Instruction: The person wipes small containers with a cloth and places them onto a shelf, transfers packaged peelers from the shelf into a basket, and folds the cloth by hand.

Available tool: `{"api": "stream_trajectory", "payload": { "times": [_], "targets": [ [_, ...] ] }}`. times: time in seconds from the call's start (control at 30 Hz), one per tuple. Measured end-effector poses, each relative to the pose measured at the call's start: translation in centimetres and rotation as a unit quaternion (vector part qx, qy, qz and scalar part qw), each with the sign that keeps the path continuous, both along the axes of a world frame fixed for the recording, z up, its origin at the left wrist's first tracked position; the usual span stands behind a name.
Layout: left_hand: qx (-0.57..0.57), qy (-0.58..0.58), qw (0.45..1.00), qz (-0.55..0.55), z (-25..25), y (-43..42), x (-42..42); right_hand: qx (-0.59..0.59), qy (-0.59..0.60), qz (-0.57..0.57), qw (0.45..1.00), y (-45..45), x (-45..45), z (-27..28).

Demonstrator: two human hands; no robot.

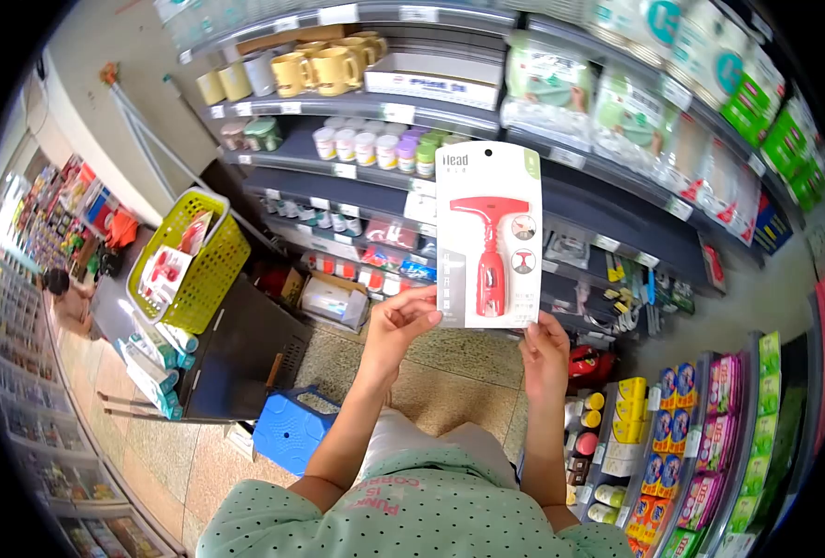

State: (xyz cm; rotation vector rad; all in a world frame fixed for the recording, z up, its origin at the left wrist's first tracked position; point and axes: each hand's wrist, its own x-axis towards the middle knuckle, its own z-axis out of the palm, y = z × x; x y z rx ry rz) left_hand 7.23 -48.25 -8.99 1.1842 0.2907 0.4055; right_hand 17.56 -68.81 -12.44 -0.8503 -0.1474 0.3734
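White card pack, one, upright in front of the shelves, front face to camera. It carries one red T-shaped plastic tool. Left hand: thumb and fingers clamped on the pack's lower left corner. Right hand: fingertips clamped on its lower right corner.

Containers, all placed relative to the pack:
- Lime basket: well left, on a dark counter. At least two packs inside: one larger white-and-red pack, one smaller pack. Rest of contents unclear.
- White tray: above and a bit left, on a shelf. One tray; contents can't be read.
- Yellow mugs: left of that tray. Two with handles in front, more behind; overlap blocks a full count.
- Lidded tubs: just left, one shelf down. Front row: four white lids, one purple, one green. More behind.
- Open carton: lower left, one, pale flat item inside, can't identify.

Others: one blue stool on the floor, lower left. Teal-and-white packs on the counter, below the basket, several, count unclear. One person, far left, well apart.
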Motion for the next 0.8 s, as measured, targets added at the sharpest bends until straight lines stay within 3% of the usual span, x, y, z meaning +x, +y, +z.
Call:
{"api": "stream_trajectory", "payload": {
  "times": [0.43,0.8],
  "targets": [
    [0.01,-0.007,0.993,0.113,0.8,14.9,-9.0,-0.022,0.005,0.1,0.995,18.1,-4.6,0.8],
    [-0.024,-0.02,0.96,0.279,-1.3,23.9,-17.6,-0.069,0.0,0.244,0.967,33.0,-9.4,0.2]
  ]
}}
